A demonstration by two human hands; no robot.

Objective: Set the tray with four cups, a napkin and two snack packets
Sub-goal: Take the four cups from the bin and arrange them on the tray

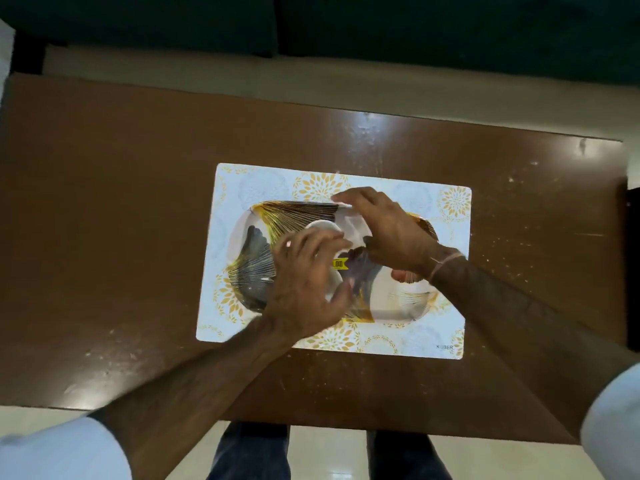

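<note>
Brown surface (138,202) bears one mat (446,334) and one tray (398,306). Left hand (304,289) curls round one white cup (332,278); right hand (391,230) pinches one napkin (353,225).

Head camera looks steeply down, close over the table (104,202).

Dim overhead light, glare spots on the glossy table (450,140), motion-blurred hands (wide-angle bending at edges)

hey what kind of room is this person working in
Probably a living room or lounge: a low brown wooden table, a pale tiled floor, and what looks like dark green seating beyond it.
</note>
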